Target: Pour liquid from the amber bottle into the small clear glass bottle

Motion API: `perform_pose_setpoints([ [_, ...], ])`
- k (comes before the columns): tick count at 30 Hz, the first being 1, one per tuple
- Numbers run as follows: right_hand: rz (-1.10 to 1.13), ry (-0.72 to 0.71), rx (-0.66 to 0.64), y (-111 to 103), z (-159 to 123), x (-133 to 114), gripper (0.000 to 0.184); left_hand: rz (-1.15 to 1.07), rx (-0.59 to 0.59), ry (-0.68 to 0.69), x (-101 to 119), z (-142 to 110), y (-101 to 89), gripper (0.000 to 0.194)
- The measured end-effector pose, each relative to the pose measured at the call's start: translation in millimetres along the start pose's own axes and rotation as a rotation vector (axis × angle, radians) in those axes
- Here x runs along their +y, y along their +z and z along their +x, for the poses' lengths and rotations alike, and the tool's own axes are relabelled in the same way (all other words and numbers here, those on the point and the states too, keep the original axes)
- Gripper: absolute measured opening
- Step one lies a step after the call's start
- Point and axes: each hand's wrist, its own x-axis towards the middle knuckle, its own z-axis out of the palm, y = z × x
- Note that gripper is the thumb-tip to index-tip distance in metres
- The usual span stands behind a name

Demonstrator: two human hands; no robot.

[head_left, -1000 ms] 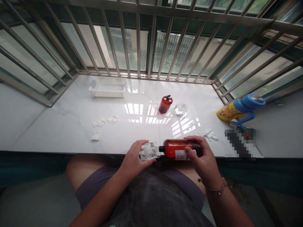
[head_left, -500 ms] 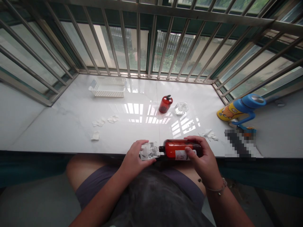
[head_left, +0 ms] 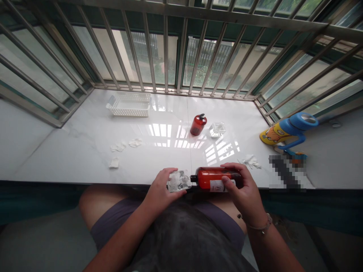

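My left hand (head_left: 162,188) is closed around a small clear square glass bottle (head_left: 179,180), tipped on its side near the front edge of the ledge. In my right hand (head_left: 241,185) lies a translucent red bottle (head_left: 210,176) with a white label and a black threaded neck. The red bottle is held almost level, its uncapped neck pointing left at the mouth of the glass bottle. Whether the two mouths touch, I cannot tell. Farther back stands a second red bottle (head_left: 198,125) with a black top, beside a clear square container (head_left: 217,130).
A white perforated basket (head_left: 129,109) is at the back left. Crumpled white tissues (head_left: 114,163) lie on the left, and another tissue (head_left: 252,161) on the right. A yellow and blue water bottle (head_left: 279,130) stands at the right. Metal bars (head_left: 167,56) enclose the white ledge (head_left: 85,151).
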Motion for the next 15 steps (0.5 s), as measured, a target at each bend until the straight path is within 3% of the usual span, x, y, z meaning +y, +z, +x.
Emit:
perform_pose_setpoints([
  [15, -0.023, -0.013, -0.016, -3.4, 1.5, 5.2, 0.041, 0.01, -0.005, -0.007, -4.9, -0.9, 0.9, 0.07],
])
